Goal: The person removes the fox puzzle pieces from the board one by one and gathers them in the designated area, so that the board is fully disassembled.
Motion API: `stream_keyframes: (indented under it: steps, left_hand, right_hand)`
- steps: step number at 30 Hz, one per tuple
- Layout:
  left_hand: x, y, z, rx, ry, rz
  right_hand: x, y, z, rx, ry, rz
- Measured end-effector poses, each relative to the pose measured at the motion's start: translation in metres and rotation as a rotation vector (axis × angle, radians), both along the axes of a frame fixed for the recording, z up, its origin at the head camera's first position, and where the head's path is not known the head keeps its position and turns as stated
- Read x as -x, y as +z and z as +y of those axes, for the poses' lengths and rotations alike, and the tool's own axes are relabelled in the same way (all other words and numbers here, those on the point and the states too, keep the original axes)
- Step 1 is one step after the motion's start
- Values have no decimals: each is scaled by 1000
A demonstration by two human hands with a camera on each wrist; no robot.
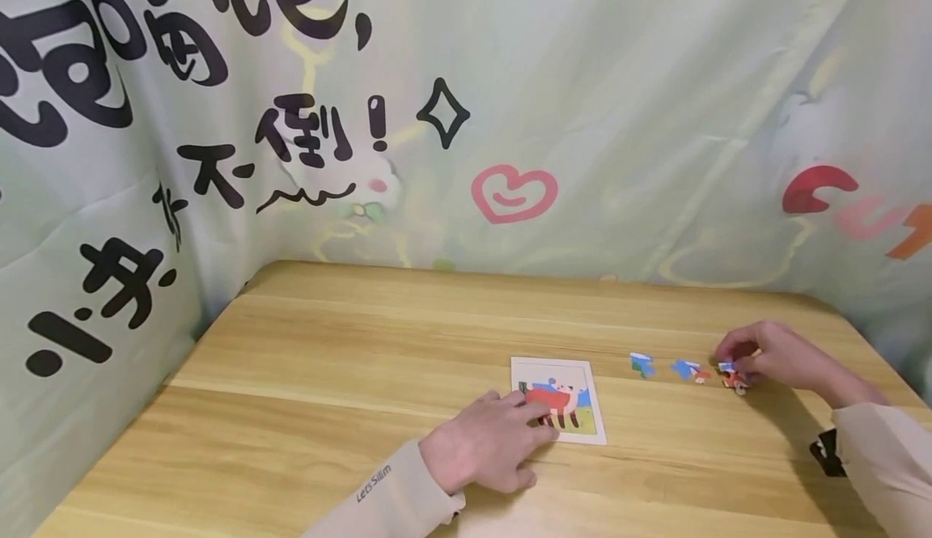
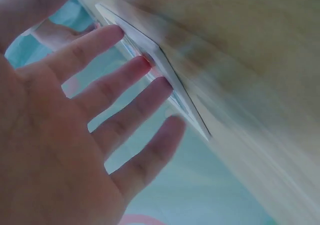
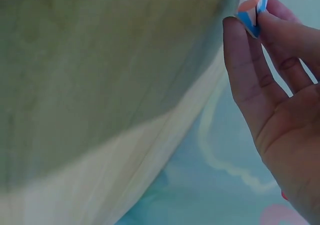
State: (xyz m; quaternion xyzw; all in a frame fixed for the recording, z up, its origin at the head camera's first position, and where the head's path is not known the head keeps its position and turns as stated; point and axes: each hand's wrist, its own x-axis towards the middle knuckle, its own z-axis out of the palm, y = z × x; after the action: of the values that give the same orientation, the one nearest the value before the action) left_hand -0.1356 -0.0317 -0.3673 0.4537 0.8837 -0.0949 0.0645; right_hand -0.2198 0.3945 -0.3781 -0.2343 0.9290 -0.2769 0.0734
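Observation:
A small picture puzzle in a white frame (image 1: pixel 598 421), with a red-bodied animal on blue and green, lies flat on the wooden table. My left hand (image 1: pixel 489 441) rests its spread, nearly straight fingers on the left part of it. In the left wrist view, the fingertips (image 2: pixel 161 85) touch the framed puzzle's surface (image 2: pixel 172 70). Off to the right, my right hand (image 1: pixel 775 357) pinches a puzzle piece (image 1: pixel 732 379) between thumb and fingers. Seen from the right wrist, this puzzle piece (image 3: pixel 250 7) shows blue, white and orange, partly cut off by the frame's top edge.
Between the framed puzzle and my right hand lie a blue-and-green loose piece (image 1: pixel 641 365) and a blue one (image 1: pixel 683 370) with an orange-and-white bit beside it. A printed curtain (image 1: pixel 619 117) hangs behind the table (image 1: pixel 364 360) and along its left side.

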Motion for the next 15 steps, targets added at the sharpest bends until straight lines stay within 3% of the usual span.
stream_keyframes:
  steps: [8, 15]
  left_hand:
    - [-5, 1, 2, 13, -1, 4]
    - [-6, -1, -3, 12, 5, -45]
  right_hand:
    - [4, 10, -4, -168, -27, 144]
    - [7, 19, -27, -149, 9, 199]
